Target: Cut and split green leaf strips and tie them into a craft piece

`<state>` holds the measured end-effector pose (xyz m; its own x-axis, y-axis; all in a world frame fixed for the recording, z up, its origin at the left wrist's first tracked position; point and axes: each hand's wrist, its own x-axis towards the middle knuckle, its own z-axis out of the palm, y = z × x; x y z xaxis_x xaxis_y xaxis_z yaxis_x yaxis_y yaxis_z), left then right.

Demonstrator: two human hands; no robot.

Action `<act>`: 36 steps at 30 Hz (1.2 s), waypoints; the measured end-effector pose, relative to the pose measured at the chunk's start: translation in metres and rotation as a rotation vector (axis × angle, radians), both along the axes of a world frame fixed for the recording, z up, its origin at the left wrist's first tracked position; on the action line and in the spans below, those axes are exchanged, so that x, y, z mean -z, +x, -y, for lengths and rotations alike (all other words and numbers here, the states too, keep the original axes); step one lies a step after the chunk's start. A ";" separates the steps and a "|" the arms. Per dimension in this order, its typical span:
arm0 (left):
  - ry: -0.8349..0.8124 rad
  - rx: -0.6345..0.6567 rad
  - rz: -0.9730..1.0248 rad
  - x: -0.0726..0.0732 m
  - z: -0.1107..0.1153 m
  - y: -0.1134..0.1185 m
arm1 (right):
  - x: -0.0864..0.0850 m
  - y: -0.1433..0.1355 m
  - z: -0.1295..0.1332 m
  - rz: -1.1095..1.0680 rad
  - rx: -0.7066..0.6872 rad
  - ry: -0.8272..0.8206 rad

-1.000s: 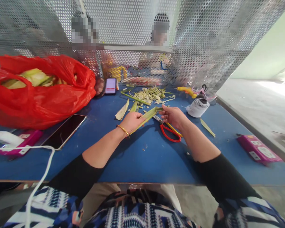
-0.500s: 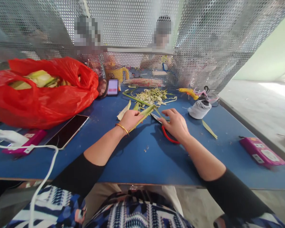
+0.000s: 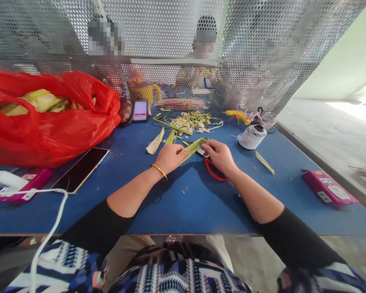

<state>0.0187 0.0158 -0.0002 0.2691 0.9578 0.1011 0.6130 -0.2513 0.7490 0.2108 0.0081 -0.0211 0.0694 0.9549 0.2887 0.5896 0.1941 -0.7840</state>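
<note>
A green corn husk [image 3: 194,149] stretches between my two hands above the blue table. Its near end is gripped by my left hand [image 3: 170,158], which wears a gold bangle. The fingers of my right hand [image 3: 218,154] are pinched on the husk's far end. Red-handled scissors [image 3: 212,171] lie on the table under my right hand, their blades partly hidden by it. Beyond my left hand rest a pale husk piece [image 3: 155,141] and a green one [image 3: 170,137]. A heap of husk scraps [image 3: 192,121] lies past both hands.
A red plastic bag [image 3: 79,122] of husks stands at left, near a dark phone [image 3: 82,169]. At right are a white thread spool [image 3: 251,136], a husk strip [image 3: 264,162] and a purple packet [image 3: 328,189]. A perforated metal screen [image 3: 167,28] closes the back, people behind it.
My right hand has moved in from beside the husk and closed on its far end. My left hand keeps its hold, and the husk's far end has shifted right.
</note>
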 end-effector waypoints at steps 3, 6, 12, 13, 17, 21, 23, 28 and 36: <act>0.057 0.010 -0.042 0.002 -0.002 -0.001 | -0.006 -0.001 0.005 0.155 -0.011 0.050; 0.074 0.028 -0.051 0.002 -0.003 -0.002 | -0.009 -0.004 0.009 0.336 -0.017 0.137; -0.062 0.047 0.055 -0.002 -0.001 -0.005 | -0.016 0.012 0.004 0.464 0.236 0.127; -0.083 0.036 0.091 -0.003 -0.002 -0.006 | -0.017 0.018 0.001 0.375 0.303 0.120; -0.261 0.023 0.257 -0.004 -0.006 -0.009 | -0.019 0.032 -0.008 -0.142 0.275 0.084; -0.490 0.050 0.353 -0.007 -0.005 -0.008 | -0.020 0.030 -0.007 -0.185 0.127 0.155; -0.525 0.064 0.376 -0.009 -0.003 -0.007 | -0.021 0.027 -0.003 -0.092 0.013 0.170; -0.566 0.078 0.389 -0.013 0.000 -0.007 | -0.024 0.024 0.001 0.125 -0.078 0.182; -0.564 0.069 0.374 -0.012 -0.003 -0.009 | -0.022 0.024 -0.002 -0.113 -0.114 -0.030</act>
<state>0.0102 0.0183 0.0122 0.3753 0.8733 -0.3106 0.2841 0.2106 0.9354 0.2351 0.0096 0.0012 -0.0092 0.9664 0.2568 0.4730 0.2304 -0.8504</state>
